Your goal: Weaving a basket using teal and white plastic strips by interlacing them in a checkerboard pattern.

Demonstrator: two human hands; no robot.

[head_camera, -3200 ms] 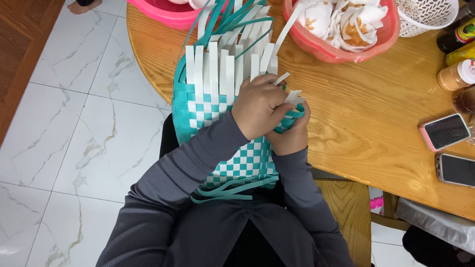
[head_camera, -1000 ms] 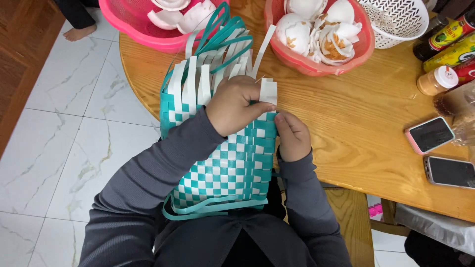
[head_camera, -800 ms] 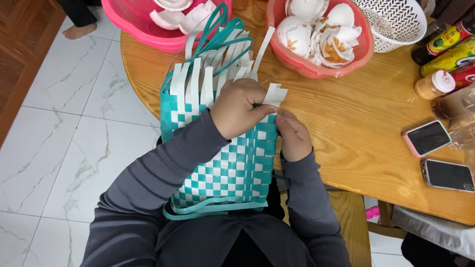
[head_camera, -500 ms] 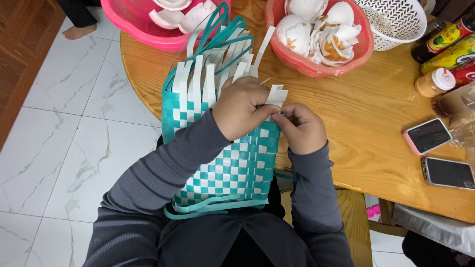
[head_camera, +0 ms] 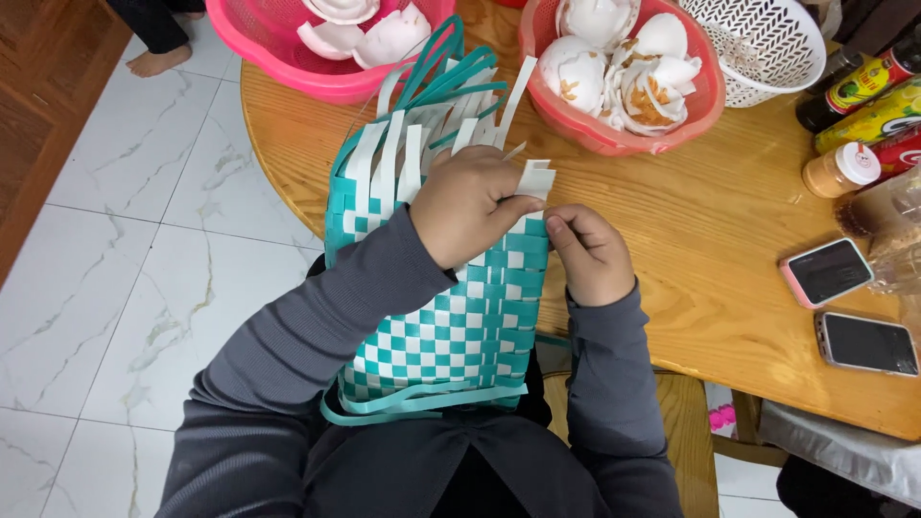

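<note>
A half-woven basket (head_camera: 451, 331) of teal and white plastic strips rests upright on my lap, leaning against the round wooden table (head_camera: 710, 249). Loose strip ends (head_camera: 436, 105) stick up from its top. My left hand (head_camera: 470, 206) lies across the upper weave, pressing and gripping it near the top right corner. My right hand (head_camera: 593, 254) pinches a white strip (head_camera: 534, 179) at the basket's right edge, its fingertips meeting those of the left hand.
Two pink baskets (head_camera: 288, 53) (head_camera: 710, 105) with broken white shells stand at the table's far side, next to a white slotted basket (head_camera: 767, 43). Bottles and a jar (head_camera: 842, 168) stand at the right, with two phones (head_camera: 827, 271) (head_camera: 868, 342) nearer me. Another person's bare foot (head_camera: 153, 59) is on the tiled floor.
My right hand has moved up from the basket's right side to the top corner and taken hold of a white strip. The left hand stays on the upper weave.
</note>
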